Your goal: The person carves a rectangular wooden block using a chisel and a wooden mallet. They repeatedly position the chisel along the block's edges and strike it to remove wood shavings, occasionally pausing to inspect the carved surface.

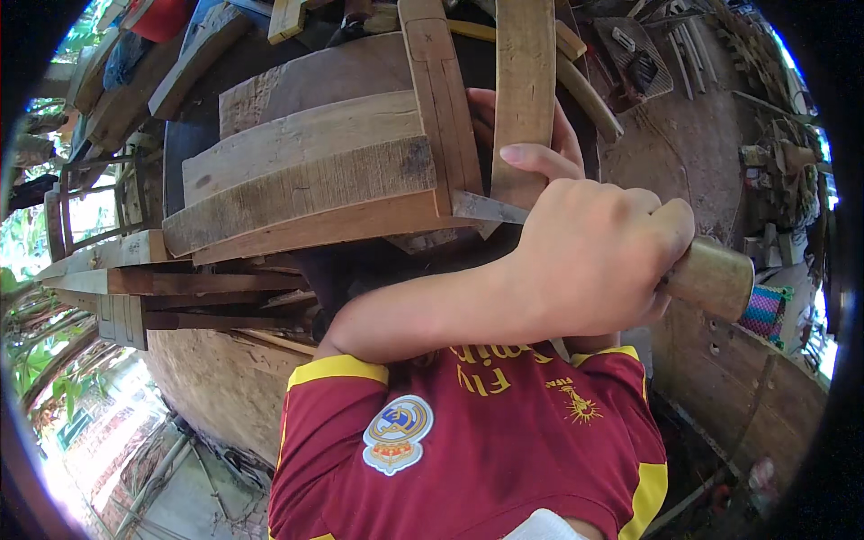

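Wooden post (443, 117) at the ends of the boards (306, 135) apparently touches the chisel (711, 279) gripped by the left hand (612, 247), the right hand (560, 160) clasping a plank (525, 90): likely paring, next needing steady pressure.

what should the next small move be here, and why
I'd probably shift the right hand a little toward the picture's top along the board before pushing the tool. Its thumb lies over the board, close to the blade in this view, while the left hand grips the tool. Whether the blade touches wood is unclear.
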A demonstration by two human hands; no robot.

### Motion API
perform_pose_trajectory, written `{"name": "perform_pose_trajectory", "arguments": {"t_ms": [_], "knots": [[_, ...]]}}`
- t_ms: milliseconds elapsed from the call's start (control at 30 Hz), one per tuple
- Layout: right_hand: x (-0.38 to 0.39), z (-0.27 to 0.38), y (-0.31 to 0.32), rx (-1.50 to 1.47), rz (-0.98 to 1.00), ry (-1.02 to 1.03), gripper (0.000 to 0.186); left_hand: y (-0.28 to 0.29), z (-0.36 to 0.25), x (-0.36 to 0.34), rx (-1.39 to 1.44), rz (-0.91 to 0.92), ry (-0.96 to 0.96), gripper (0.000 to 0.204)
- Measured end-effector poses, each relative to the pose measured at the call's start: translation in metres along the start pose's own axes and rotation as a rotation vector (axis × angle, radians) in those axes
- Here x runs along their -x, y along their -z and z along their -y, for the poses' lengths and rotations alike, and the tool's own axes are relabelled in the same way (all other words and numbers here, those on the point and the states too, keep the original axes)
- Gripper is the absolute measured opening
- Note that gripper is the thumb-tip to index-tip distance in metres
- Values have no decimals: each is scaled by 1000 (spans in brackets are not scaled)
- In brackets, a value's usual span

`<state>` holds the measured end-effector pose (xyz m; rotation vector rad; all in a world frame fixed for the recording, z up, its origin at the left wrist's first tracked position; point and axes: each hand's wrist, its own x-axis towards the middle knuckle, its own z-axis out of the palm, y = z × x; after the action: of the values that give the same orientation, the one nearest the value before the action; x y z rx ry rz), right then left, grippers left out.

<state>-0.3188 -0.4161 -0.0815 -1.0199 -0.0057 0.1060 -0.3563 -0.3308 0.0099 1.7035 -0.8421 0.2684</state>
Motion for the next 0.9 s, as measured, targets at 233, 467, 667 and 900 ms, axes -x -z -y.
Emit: {"name": "perform_pose_trajectory", "arguments": {"t_ms": [233,467,667,900], "knots": [[1,2,3,-19,58,-24,77,-1,0,0,-15,-20,-6,34],[-1,2,6,60,87,-3,81,2,1,-2,-37,1,-31,27],[-3,1,5,34,100,18,81,1,3,-3,-35,13,-25,28],[-5,0,-4,62,-29,43,88,-1,6,-4,-18,4,-3,33]]}}
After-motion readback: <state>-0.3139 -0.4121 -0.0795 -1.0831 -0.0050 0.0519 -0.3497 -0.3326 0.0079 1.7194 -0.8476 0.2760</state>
